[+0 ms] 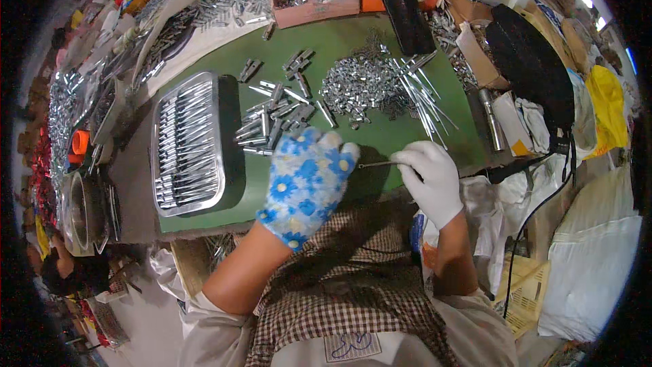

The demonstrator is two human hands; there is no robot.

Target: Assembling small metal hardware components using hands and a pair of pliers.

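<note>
A thin metal rod (377, 164) runs between my two hands above the table's near edge. My right hand (435, 183), in a white glove, pinches its right end between thumb and fingers. My left hand (304, 180), in a blue flowered glove, is curled close at the rod's left end, and what its fingers hold is hidden under them. Just beyond my left hand lie loose metal cylinders and clips (285, 112). Past my right hand are long thin rods (424, 102) beside a heap of small metal pieces (356, 88).
A metal tray (223, 194) with rows of slim metal parts stands at the left of the green tabletop (255, 187). Along the back are a pink box (316, 10) of small parts and a black flat object (407, 20). A metal tube (492, 121) lies at the right edge.
</note>
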